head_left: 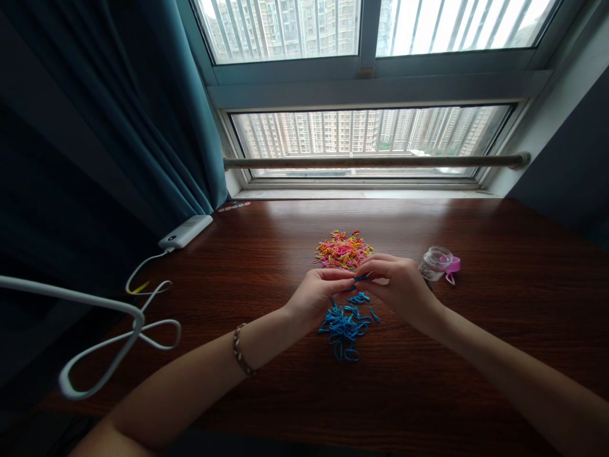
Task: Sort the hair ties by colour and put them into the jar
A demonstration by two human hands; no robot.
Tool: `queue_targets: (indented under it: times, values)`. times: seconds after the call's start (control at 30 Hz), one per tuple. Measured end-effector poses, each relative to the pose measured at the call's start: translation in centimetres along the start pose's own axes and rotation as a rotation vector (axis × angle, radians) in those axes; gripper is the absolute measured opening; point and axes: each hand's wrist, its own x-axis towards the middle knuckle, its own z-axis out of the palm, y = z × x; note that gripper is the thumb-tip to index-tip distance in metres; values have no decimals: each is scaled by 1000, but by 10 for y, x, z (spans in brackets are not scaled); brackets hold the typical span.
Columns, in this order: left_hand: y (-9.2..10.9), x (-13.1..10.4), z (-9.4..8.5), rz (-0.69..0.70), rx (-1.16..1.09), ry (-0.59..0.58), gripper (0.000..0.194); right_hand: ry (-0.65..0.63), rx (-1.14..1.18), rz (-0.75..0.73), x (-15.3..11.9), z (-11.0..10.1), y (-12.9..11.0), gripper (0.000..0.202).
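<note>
My left hand (318,293) and my right hand (398,284) meet above the table, fingertips close together. Between them is a small blue rubber band (361,277), pinched from both sides; the fingers hide part of it. Just below lies a loose heap of blue rubber bands (346,325), with a few strays around it. Beyond my fingers sits a pile of pink, yellow and orange rubber bands (343,249), its near edge partly covered by my hands.
Right of my right hand, a clear jar (434,261) stands beside a pink lid (453,269). On the left are a white power bank (186,231) and a looping white cable (143,317). A window with a metal rail (375,162) lies behind the brown table (266,235).
</note>
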Motion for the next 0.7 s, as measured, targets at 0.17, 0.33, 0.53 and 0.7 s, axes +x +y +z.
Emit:
queue_targets:
  times: [0.17, 0.33, 0.53, 0.7]
  values:
    - [2, 2, -2, 11, 8, -9, 19, 16, 5, -15, 1, 4, 2, 13]
    - [0, 4, -5, 29, 3, -23, 23, 20, 70, 17, 1, 5, 3, 14]
    - [0, 7, -6, 20, 8, -31, 22, 78, 157, 164, 4, 3, 5, 14]
    - [-1, 7, -7, -6, 2, -21, 21, 171, 325, 134, 5, 3, 4, 14]
